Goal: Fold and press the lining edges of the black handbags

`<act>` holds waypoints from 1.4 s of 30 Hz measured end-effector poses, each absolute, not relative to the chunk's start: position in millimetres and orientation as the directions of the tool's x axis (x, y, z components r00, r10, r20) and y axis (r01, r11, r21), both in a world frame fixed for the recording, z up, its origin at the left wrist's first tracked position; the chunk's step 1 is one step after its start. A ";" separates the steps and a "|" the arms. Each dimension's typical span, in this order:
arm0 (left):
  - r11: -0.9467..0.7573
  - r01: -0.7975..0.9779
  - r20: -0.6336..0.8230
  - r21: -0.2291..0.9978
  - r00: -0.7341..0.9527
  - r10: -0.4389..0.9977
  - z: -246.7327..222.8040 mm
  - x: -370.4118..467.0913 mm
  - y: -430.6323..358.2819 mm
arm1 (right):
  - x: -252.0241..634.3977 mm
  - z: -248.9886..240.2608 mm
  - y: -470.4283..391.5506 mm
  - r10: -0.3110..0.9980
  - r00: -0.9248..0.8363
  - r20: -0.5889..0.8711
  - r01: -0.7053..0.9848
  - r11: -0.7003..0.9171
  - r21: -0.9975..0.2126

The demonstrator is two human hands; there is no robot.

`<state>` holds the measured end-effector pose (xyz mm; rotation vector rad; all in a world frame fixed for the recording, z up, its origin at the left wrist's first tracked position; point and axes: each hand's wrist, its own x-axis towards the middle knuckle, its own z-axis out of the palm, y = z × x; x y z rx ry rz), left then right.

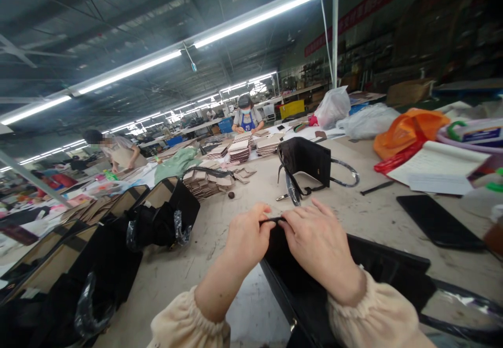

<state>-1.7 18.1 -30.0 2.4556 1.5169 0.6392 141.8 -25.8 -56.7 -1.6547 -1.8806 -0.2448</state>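
Observation:
A black handbag (377, 274) lies on the worktable (220, 232) right in front of me, its top edge toward the far side. My left hand (245, 240) pinches that top edge between thumb and fingers. My right hand (318, 240) grips the same edge just to the right, fingers curled over it, the two hands nearly touching. Both wrists wear cream elastic sleeves. Most of the bag's body is hidden under my right forearm.
A second black handbag (308, 162) with wrapped handles stands beyond my hands. A row of black bags (157, 217) lines the left edge. A black flat panel (438, 222), papers (436, 167) and an orange plastic bag (408, 128) lie right. Stacked cardboard pieces (239, 151) and two other people work farther back.

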 end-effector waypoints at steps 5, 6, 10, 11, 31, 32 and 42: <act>-0.494 0.795 0.224 0.352 0.441 0.869 -27.4 -1.1 18.8 | 141.2 -57.8 -25.7 0.826 -0.029 0.563 0.946 0.205 -0.253; -0.498 0.796 0.227 0.344 0.444 0.867 -26.9 -0.3 18.7 | 141.7 -58.1 -25.7 0.826 -0.031 0.563 0.945 0.209 -0.253; -0.520 0.800 0.255 0.299 0.458 0.852 -26.7 2.4 19.1 | 146.9 -58.5 -26.4 0.834 -0.051 0.549 0.936 0.231 -0.264; -0.528 0.799 0.260 0.288 0.466 0.846 -27.2 2.8 19.4 | 148.5 -58.3 -26.8 0.839 -0.057 0.541 0.934 0.236 -0.268; -0.482 0.745 0.225 0.462 0.427 0.876 -29.6 -6.4 14.8 | 145.2 -57.8 -28.3 0.832 -0.040 0.553 0.926 0.239 -0.292; -0.441 0.748 0.202 0.497 0.394 0.897 -28.1 -10.2 12.6 | 144.7 -57.5 -28.5 0.830 -0.035 0.556 0.926 0.235 -0.294; -0.396 0.755 -0.002 0.523 0.466 0.885 -8.1 -30.5 -5.0 | 160.7 -54.0 -38.4 0.834 -0.025 0.552 0.940 0.207 -0.271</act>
